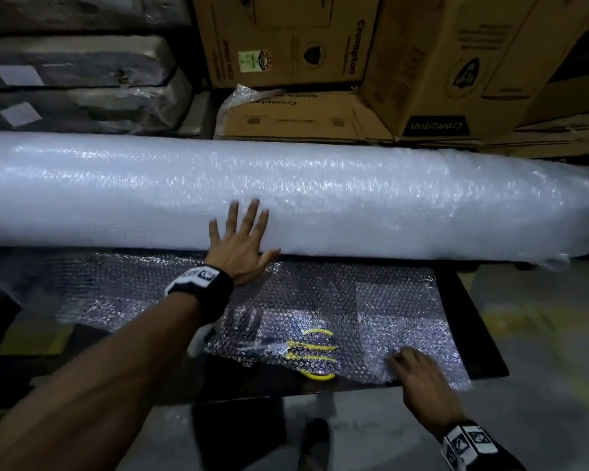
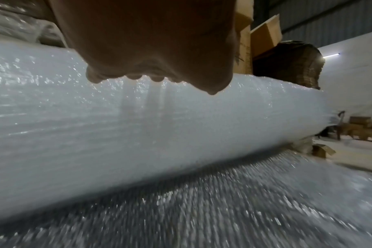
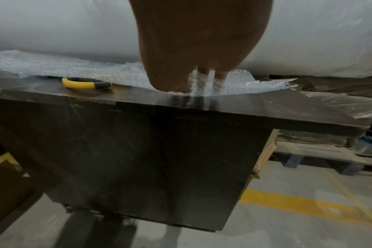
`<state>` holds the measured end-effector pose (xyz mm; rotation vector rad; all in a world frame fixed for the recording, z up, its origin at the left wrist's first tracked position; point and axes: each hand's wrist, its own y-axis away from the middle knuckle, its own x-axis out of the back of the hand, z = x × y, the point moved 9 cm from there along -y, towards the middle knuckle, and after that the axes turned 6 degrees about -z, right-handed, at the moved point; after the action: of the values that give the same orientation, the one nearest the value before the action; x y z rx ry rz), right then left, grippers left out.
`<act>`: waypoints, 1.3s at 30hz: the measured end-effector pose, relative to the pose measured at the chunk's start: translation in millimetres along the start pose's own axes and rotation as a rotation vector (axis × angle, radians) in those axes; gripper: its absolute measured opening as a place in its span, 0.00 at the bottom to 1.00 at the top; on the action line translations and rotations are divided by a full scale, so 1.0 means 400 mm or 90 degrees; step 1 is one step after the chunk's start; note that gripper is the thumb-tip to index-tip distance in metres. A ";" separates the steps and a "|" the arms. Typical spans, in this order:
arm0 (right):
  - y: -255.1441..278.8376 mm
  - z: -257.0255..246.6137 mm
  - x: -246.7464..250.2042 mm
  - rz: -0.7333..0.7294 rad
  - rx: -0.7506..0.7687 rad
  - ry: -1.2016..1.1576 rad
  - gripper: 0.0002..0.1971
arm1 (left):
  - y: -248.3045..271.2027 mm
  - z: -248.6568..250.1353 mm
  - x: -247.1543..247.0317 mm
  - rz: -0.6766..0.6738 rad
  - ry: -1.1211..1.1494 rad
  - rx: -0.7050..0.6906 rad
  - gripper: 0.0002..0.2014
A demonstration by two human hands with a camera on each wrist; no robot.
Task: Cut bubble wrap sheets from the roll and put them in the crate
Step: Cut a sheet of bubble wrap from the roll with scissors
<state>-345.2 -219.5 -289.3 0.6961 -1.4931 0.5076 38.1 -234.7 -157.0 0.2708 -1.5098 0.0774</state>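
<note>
A bubble wrap roll (image 1: 286, 195) spans the head view from edge to edge, its left end cut off by the frame and its right end blurred. A loose bubble wrap sheet (image 1: 371, 300) runs out from under it across the dark surface (image 1: 483, 351) at lower centre. Yellow-handled scissors (image 1: 306, 355) lie partly under the sheet's near edge, their blades veiled by the film and hard to make out. No crate can be made out in any view.

The left hand (image 1: 240, 248) reaches forward on a long, straight arm, fingers spread and flat against the roll's near side, holding nothing; from the left wrist only the fingertips (image 2: 136, 77) show past the palm. The right hand (image 1: 419, 375), at lower right, rests on the sheet's near edge, its fingers curled into the film as if gripping it, though motion blur softens the detail.

The roll looks milky and cylindrical, glinting faintly; the sheet is clear, pebbled and crinkled. Cardboard boxes (image 1: 286, 39) printed "Crompton" are stacked at upper right, plastic-wrapped bundles (image 1: 75, 62) at upper left.
</note>
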 end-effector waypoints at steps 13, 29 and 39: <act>-0.008 -0.004 0.003 0.017 -0.002 0.010 0.28 | -0.104 0.031 -0.017 -0.077 0.018 0.034 0.38; -0.002 -0.003 0.011 -0.010 -0.005 -0.020 0.24 | 0.266 -0.126 -0.459 -0.268 0.105 0.137 0.49; 0.019 -0.299 0.065 0.107 0.106 0.040 0.11 | 0.356 0.085 -0.407 -0.155 -0.052 -0.121 0.39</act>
<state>-263.5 -134.1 -256.6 0.6803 -1.4679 0.7828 -36.5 -85.4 -298.8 0.3054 -1.5417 -0.2725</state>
